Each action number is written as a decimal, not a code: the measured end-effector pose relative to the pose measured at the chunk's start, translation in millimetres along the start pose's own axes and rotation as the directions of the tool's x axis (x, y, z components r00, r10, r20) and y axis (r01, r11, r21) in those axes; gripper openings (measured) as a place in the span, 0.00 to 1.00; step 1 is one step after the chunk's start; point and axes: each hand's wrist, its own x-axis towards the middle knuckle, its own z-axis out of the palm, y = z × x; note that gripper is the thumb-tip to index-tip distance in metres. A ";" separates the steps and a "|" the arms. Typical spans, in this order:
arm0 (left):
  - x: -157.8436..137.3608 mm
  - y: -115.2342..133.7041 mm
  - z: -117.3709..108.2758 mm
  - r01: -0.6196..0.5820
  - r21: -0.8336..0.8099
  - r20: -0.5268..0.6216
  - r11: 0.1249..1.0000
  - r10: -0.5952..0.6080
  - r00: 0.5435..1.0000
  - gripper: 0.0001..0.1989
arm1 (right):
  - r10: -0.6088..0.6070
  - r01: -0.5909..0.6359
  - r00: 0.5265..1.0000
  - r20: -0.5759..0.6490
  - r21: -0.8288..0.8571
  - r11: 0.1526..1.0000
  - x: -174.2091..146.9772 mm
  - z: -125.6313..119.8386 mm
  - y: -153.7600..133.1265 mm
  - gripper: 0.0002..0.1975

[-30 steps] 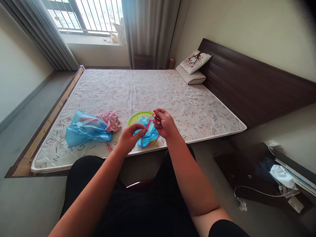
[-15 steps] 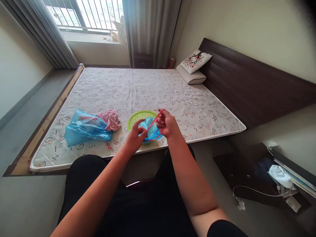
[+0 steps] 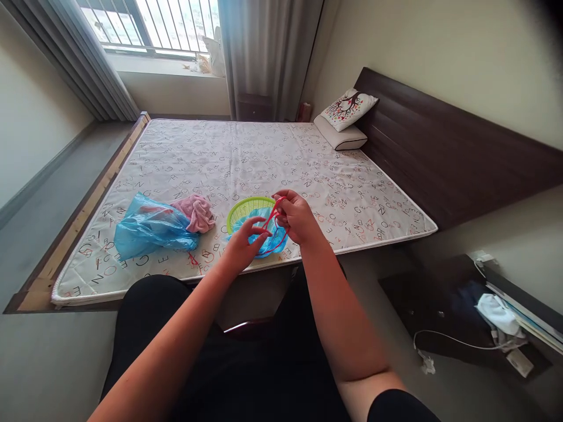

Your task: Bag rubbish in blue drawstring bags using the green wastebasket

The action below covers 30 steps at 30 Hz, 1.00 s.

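Observation:
A red string (image 3: 273,214) is looped between my hands, above a green plastic basket (image 3: 246,206). My right hand (image 3: 295,217) is closed on the string, pinching it near the fingertips. My left hand (image 3: 246,243) has its thumb and fingers closed around the string's other part, low and to the left. Inside the basket lies a blue plastic bag (image 3: 278,241), partly hidden by my hands. Left of the basket, a second blue plastic bag (image 3: 153,231) rests on the mattress with a pink cloth (image 3: 196,212) against it.
The letter-printed mattress (image 3: 264,155) lies before me. Two pillows (image 3: 341,138) lean by the dark headboard (image 3: 422,117). At the right, a dark nightstand (image 3: 417,302) holds a cable and a white cloth (image 3: 499,312). A barred window (image 3: 171,29) is at the back.
My right hand has shifted slightly left, bringing my hands closer together. The string between them has gone from stretched to looser loops, and my left fingers have moved slightly to the right.

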 end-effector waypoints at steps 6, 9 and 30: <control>0.8 -3.9 16.8 -0.009 -0.297 -0.051 0.955 -0.006 0.999 0.32 | -0.048 0.056 0.994 0.101 -0.071 0.996 -5.5 8.4 4.9 0.12; -1.7 -6.5 23.7 -0.015 -0.301 -0.131 0.953 -0.026 0.991 0.36 | -0.066 0.085 0.985 0.157 -0.111 0.990 -8.4 9.9 5.3 0.14; -15.7 -5.2 13.4 -0.047 -0.226 -0.175 0.973 0.007 0.984 0.33 | -0.274 0.230 0.962 -0.025 -0.472 0.851 -12.0 -6.4 4.4 0.14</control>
